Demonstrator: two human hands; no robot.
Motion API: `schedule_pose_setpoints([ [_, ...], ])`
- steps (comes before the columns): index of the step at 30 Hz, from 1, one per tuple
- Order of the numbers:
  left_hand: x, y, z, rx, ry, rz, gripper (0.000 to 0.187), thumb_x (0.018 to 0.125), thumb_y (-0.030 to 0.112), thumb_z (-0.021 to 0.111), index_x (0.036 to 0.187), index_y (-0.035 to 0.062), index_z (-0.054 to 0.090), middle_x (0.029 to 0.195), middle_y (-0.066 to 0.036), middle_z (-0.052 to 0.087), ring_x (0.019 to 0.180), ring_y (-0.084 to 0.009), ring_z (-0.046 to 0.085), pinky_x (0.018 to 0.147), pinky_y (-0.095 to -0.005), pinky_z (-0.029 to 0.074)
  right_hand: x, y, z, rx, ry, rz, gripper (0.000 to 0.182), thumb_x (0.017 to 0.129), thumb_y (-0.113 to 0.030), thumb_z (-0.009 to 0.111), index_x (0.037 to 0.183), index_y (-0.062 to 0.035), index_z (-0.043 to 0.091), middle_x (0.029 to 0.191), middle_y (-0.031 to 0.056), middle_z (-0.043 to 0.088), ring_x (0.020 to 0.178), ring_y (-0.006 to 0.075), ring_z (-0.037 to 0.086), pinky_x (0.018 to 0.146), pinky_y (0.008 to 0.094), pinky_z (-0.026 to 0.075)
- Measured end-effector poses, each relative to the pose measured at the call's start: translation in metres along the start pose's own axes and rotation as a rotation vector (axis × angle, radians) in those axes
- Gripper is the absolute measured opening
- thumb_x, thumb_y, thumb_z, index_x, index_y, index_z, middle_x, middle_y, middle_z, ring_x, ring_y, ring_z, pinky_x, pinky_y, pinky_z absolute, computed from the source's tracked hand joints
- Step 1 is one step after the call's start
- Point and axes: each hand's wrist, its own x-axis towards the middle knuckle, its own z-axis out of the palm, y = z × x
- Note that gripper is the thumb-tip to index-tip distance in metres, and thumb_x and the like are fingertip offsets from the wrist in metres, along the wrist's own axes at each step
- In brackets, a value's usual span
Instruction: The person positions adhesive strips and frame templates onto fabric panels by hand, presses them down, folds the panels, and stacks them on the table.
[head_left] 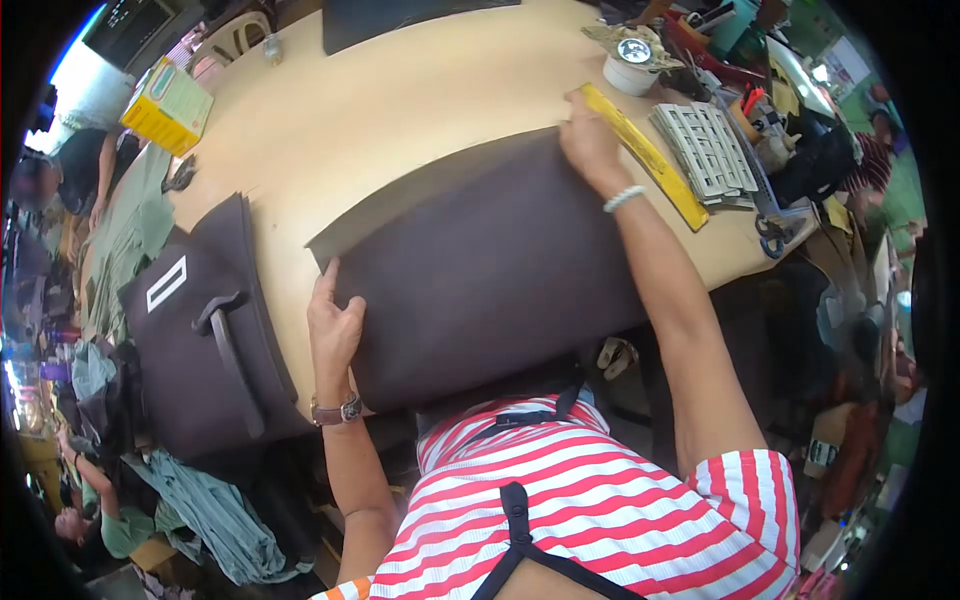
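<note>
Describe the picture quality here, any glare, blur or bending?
Head view: strong fisheye bending, with the table edge bowed and the corners black; washed-out glare at the upper left; the dark brown sheet clear in outline but low in surface detail; the background clutter at the far left and right soft and stretched.

I reach both arms away from my body, bare from the forearms down. My left hand is the nearer one, back up, with the index finger stretched away from me, the thumb held out to the side and the other fingers bent. My right hand is farther out, its fingers bent and the wrist about straight. A watch circles my left wrist, a pale bracelet my right.
</note>
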Motion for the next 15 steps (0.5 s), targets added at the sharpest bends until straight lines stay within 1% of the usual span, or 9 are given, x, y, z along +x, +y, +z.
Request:
schedule_pose_setpoints([
  [1, 0.001, 0.005, 0.002, 0.053, 0.017, 0.003, 0.06, 0.073, 0.002, 0.053, 0.131, -0.0105, 0.045, 0.131, -0.026, 0.05, 0.126, -0.0355, 0.045, 0.108, -0.036, 0.032, 0.002, 0.006, 0.021, -0.007, 0.122, -0.1, 0.032, 0.085, -0.017, 0.058, 0.116, -0.0087, 0.053, 0.097, 0.0164, 0.065, 0.074, 0.0381, 0.063, 0.069, 0.0471, 0.051],
  [3, 0.001, 0.011, 0.006, 0.229, 0.064, 0.022, 0.059, 0.073, 0.003, 0.053, 0.13, -0.011, 0.045, 0.131, -0.027, 0.05, 0.127, -0.0372, 0.044, 0.109, -0.037, 0.031, -0.004, -0.007, 0.016, -0.053, 0.1, -0.056, 0.029, 0.087, -0.018, 0.054, 0.114, -0.0091, 0.053, 0.094, 0.016, 0.064, 0.074, 0.036, 0.065, 0.068, 0.0456, 0.052],
  [4, 0.0, 0.009, 0.009, 0.45, 0.134, 0.116, 0.062, 0.077, 0.009, 0.06, 0.134, -0.0077, 0.042, 0.138, -0.028, 0.042, 0.131, -0.0405, 0.037, 0.11, -0.0432, 0.029, -0.01, -0.011, 0.013, -0.078, 0.085, -0.032, 0.028, 0.087, -0.019, 0.053, 0.113, -0.0093, 0.053, 0.092, 0.0158, 0.063, 0.074, 0.0349, 0.066, 0.067, 0.0449, 0.053],
  [7, -0.017, 0.041, 0.036, 0.844, 0.373, 0.406, 0.07, 0.081, 0.022, 0.066, 0.139, -0.0022, 0.037, 0.147, -0.026, 0.03, 0.137, -0.0419, 0.026, 0.111, -0.0513, 0.023, -0.016, -0.013, 0.01, -0.06, 0.144, -0.05, 0.028, 0.087, -0.022, 0.054, 0.112, -0.009, 0.053, 0.098, 0.0138, 0.061, 0.074, 0.0321, 0.066, 0.062, 0.0421, 0.054],
  [8, -0.024, 0.052, 0.049, 0.7, 0.222, 0.453, 0.073, 0.081, 0.03, 0.067, 0.141, 0.0006, 0.036, 0.149, -0.025, 0.026, 0.139, -0.0426, 0.021, 0.11, -0.0546, 0.021, -0.016, -0.015, 0.005, 0.007, 0.12, -0.038, 0.03, 0.088, -0.023, 0.055, 0.113, -0.0071, 0.054, 0.104, 0.0141, 0.059, 0.089, 0.0323, 0.064, 0.074, 0.0446, 0.052],
  [9, -0.032, 0.061, 0.062, 0.552, 0.069, 0.499, 0.077, 0.082, 0.037, 0.067, 0.143, 0.0035, 0.035, 0.151, -0.024, 0.022, 0.14, -0.0433, 0.017, 0.11, -0.058, 0.018, -0.016, -0.014, 0.003, -0.005, 0.207, -0.065, 0.031, 0.088, -0.023, 0.055, 0.113, -0.0063, 0.054, 0.105, 0.0145, 0.059, 0.095, 0.0324, 0.061, 0.078, 0.0453, 0.05],
  [11, -0.043, 0.066, 0.084, 0.554, -0.238, 0.53, 0.082, 0.08, 0.045, 0.068, 0.144, 0.008, 0.034, 0.152, -0.022, 0.02, 0.141, -0.0408, 0.016, 0.111, -0.057, 0.014, -0.011, -0.005, -0.003, -0.04, 0.388, -0.129, 0.032, 0.088, -0.023, 0.055, 0.114, -0.0046, 0.054, 0.108, 0.0151, 0.059, 0.105, 0.0325, 0.057, 0.087, 0.0469, 0.046],
  [14, -0.054, 0.062, 0.099, 0.656, -0.397, 0.509, 0.088, 0.078, 0.058, 0.064, 0.144, 0.0085, 0.034, 0.152, -0.022, 0.021, 0.141, -0.0407, 0.015, 0.109, -0.0628, 0.012, -0.002, 0.037, 0.004, -0.2, 0.3, 0.072, 0.034, 0.087, -0.022, 0.056, 0.115, -0.0023, 0.054, 0.111, 0.0172, 0.058, 0.112, 0.0343, 0.051, 0.095, 0.0478, 0.039],
  [15, -0.054, 0.062, 0.101, 0.651, -0.407, 0.531, 0.09, 0.077, 0.06, 0.063, 0.144, 0.0085, 0.034, 0.152, -0.022, 0.021, 0.141, -0.0407, 0.016, 0.108, -0.0635, 0.012, -0.003, 0.046, 0.002, -0.216, 0.262, 0.105, 0.036, 0.086, -0.023, 0.057, 0.115, -0.0019, 0.054, 0.111, 0.0177, 0.058, 0.111, 0.035, 0.052, 0.094, 0.0478, 0.04],
])
